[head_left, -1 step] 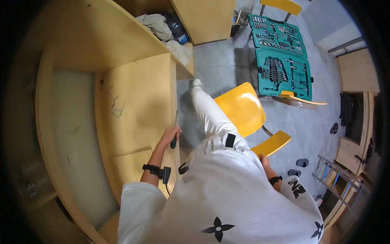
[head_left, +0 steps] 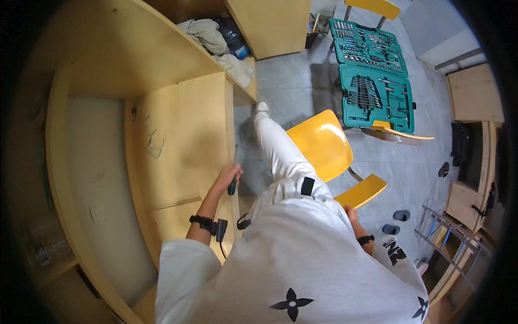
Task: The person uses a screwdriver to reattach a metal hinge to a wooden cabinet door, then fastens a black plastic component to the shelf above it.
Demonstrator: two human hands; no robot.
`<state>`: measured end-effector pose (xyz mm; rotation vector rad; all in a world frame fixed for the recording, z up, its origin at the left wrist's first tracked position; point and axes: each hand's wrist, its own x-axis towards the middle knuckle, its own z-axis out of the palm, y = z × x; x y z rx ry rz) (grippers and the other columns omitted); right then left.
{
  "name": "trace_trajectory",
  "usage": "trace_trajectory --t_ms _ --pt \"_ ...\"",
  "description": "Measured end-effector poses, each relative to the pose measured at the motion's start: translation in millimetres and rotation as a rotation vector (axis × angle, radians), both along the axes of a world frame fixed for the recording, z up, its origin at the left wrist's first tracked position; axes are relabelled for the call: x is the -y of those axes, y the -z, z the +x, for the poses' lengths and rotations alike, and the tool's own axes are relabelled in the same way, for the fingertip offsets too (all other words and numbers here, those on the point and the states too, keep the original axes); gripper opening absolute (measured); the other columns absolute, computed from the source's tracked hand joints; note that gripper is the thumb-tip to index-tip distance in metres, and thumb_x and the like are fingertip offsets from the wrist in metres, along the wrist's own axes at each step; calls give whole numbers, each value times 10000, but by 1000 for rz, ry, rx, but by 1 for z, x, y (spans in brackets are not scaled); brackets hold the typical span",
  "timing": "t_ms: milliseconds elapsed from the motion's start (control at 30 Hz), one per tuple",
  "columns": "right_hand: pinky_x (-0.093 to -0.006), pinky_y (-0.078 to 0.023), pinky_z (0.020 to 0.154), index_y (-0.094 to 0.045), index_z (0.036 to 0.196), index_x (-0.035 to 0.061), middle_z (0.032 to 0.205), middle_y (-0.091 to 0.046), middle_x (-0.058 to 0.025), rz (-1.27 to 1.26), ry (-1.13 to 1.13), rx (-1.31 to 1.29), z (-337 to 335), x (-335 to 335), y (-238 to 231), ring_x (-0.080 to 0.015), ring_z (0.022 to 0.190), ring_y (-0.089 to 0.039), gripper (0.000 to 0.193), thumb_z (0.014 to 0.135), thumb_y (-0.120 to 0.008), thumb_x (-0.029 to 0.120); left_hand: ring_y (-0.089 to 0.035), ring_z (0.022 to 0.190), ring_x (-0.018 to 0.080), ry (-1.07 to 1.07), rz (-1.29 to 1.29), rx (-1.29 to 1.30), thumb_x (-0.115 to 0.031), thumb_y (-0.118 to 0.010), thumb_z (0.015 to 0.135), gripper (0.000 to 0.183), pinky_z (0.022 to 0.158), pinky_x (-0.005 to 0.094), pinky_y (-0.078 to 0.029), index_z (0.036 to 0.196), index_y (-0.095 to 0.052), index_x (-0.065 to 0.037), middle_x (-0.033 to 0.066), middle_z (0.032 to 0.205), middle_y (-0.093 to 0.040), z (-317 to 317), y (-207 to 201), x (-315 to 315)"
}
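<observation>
My left hand point(head_left: 229, 176) is closed around a screwdriver point(head_left: 232, 188). Its dark green handle shows below the fist, and a thin shaft points away from me. The fist is over the right edge of a pale wooden desk or shelf board point(head_left: 186, 124). My right hand point(head_left: 350, 213) is at the backrest of a yellow chair point(head_left: 321, 143), its fingers closed on the edge and partly hidden. The chair stands close by my outstretched leg.
An open green tool case point(head_left: 372, 110) with sockets and wrenches lies across chairs at the far right. Cloths point(head_left: 208, 36) and a large plastic bottle point(head_left: 233, 39) fill a cabinet compartment ahead. Slippers point(head_left: 401, 216) and a metal ladder-like frame point(head_left: 450, 232) are at the right.
</observation>
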<state>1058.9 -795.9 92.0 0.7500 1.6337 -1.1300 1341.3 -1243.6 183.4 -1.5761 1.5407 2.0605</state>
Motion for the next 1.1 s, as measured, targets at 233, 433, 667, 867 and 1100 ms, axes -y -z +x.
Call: trace_trajectory --t_ms 233,433,667,867,1100 --pt "-338 -494 650 -613 899 -20 864 -633 -175 310 -979 -176 -52 -9 52 -224 776 -627 287 770 -612 237 -518 571 128 61 -86 -62 -276 -509 891 253 548 267 -431 845 -555 -32 18 660 -524 -94 0 80" --pt "-345 -466 451 -626 834 -26 731 -641 -140 -59 -1680 -42 -215 319 -76 -178 561 -622 316 754 -629 280 -575 657 155 -113 138 -247 -233 -534 879 214 613 274 -463 949 -542 -31 50 757 -578 -163 -9 158" --pt "-285 -495 695 -396 1275 -3 939 -625 -114 -801 -1632 -81 -194 586 -87 -181 837 -602 537 816 -586 201 -649 761 178 -47 177 -416 -294 -535 909 299 668 311 -515 1020 -496 -20 95 848 -629 -259 40 202" --pt "-295 -507 686 -405 1217 -19 928 -600 -116 -921 -1626 17 -160 629 -3 -160 852 -583 418 822 -537 18 -637 702 208 -86 119 -422 -307 -474 941 310 627 322 -510 993 -532 -6 131 854 -644 -260 59 216" --pt "-243 -448 556 -523 1034 -21 798 -626 -108 -1035 -1573 97 -146 623 19 -129 585 -540 211 825 -498 -29 -595 692 114 -221 -1014 94 -64 -564 810 136 630 277 -491 899 -645 1 74 752 -652 -79 10 296"
